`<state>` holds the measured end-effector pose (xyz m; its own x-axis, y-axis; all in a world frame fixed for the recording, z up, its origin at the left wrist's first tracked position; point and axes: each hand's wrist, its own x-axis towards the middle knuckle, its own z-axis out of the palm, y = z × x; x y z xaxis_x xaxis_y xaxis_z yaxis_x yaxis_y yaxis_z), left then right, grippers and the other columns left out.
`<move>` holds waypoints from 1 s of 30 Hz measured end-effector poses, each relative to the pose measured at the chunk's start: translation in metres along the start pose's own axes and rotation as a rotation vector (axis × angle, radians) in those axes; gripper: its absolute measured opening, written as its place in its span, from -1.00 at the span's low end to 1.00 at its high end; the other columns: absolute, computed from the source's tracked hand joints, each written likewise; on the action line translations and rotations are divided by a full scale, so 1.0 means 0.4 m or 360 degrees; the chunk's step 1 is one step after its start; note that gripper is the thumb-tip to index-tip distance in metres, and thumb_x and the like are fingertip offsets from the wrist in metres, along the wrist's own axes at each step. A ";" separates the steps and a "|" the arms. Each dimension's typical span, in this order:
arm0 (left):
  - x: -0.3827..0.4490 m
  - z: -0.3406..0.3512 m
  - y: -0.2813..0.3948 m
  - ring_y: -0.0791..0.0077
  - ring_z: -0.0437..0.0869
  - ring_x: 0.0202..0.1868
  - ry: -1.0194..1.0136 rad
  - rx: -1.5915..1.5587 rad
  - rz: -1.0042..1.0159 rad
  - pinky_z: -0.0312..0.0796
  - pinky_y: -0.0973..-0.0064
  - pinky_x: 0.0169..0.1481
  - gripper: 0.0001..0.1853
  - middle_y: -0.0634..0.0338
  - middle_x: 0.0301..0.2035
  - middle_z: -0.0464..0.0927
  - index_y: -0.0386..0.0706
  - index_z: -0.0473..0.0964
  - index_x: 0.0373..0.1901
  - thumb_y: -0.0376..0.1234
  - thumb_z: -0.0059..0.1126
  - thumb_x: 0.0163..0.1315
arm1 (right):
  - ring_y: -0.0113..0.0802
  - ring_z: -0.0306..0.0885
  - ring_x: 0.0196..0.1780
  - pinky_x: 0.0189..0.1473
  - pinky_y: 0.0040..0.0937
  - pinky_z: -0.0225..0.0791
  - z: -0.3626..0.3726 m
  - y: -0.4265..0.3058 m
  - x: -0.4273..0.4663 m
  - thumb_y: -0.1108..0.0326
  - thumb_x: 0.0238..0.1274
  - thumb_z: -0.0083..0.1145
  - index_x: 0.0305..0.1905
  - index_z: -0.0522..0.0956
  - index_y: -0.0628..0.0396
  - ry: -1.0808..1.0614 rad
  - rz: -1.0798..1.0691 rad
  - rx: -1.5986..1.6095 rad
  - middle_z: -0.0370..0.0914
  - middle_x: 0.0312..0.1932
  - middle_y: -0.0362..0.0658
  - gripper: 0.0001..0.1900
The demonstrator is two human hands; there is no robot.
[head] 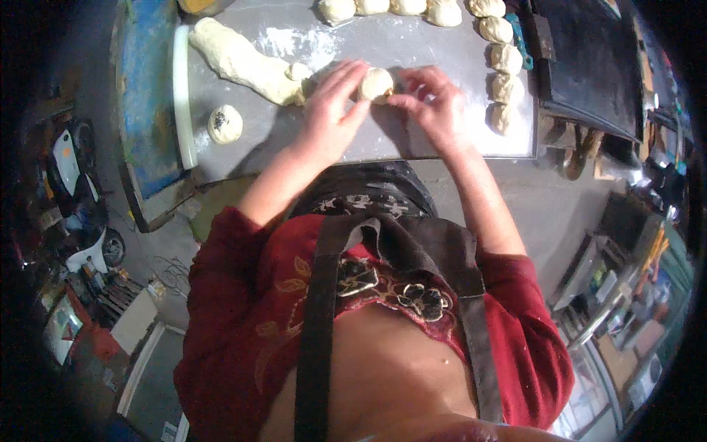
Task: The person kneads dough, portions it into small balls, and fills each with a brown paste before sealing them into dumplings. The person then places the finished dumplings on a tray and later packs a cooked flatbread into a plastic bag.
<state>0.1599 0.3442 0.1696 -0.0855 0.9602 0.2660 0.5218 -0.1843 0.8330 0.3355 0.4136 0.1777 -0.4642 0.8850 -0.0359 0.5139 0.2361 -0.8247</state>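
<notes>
My left hand (334,99) holds a small round piece of dough (376,83) between its fingers and thumb, over the floured grey worktop (353,141). A bit of brown-orange filling (389,93) shows at the dough's lower right edge. My right hand (439,105) is at that edge, thumb tip close against it and fingers apart. Left of my left hand lies a long, thick roll of dough (237,61), with a small lump of dough (298,70) on its near end. A dough ball with dark specks on top (225,124) sits nearer the worktop's left side.
Several dough balls (409,5) line the far side, and more dough balls (505,59) run down the right. A white rod (182,99) lies along the left edge, beside a blue-stained board (149,99). A black box-like surface (591,72) stands at right.
</notes>
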 end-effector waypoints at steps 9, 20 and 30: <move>0.024 0.063 -0.016 -0.01 0.36 0.09 -0.0203 0.0313 0.0110 0.27 0.24 0.19 -0.40 -0.06 0.01 0.38 -0.32 0.29 0.10 -0.59 0.15 -0.09 | -0.49 0.52 -0.45 -0.35 -0.52 0.41 0.069 0.025 -0.014 0.35 0.04 0.27 -0.32 0.59 0.22 0.0282 0.0324 0.0336 0.58 -0.50 -0.16 -0.84; 0.018 0.064 0.000 -0.03 0.35 0.09 -0.0125 0.0315 0.0182 0.28 0.25 0.18 -0.44 -0.07 0.02 0.37 -0.34 0.28 0.10 -0.56 0.12 -0.04 | -0.56 0.41 -0.53 -0.47 -0.56 0.30 0.042 0.019 -0.012 0.39 0.18 0.09 -0.21 0.60 0.22 0.0163 0.0525 0.0439 0.52 -0.55 -0.22 -0.84; 0.076 0.082 -0.004 -0.01 0.43 0.05 -0.0002 0.0324 0.0279 0.30 0.25 0.17 -0.68 -0.08 -0.07 0.47 -0.34 0.41 -0.02 -0.41 -0.03 0.20 | -0.33 0.49 -0.22 -0.18 -0.42 0.36 -0.005 -0.029 0.020 0.41 0.18 -0.10 -0.13 0.58 0.22 0.0313 0.0049 0.0408 0.53 -0.27 -0.09 -0.74</move>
<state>0.1843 0.3803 0.1607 0.0221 0.9175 0.3971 0.6884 -0.3020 0.6595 0.3273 0.4188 0.1881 -0.2902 0.9566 0.0263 0.3153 0.1215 -0.9412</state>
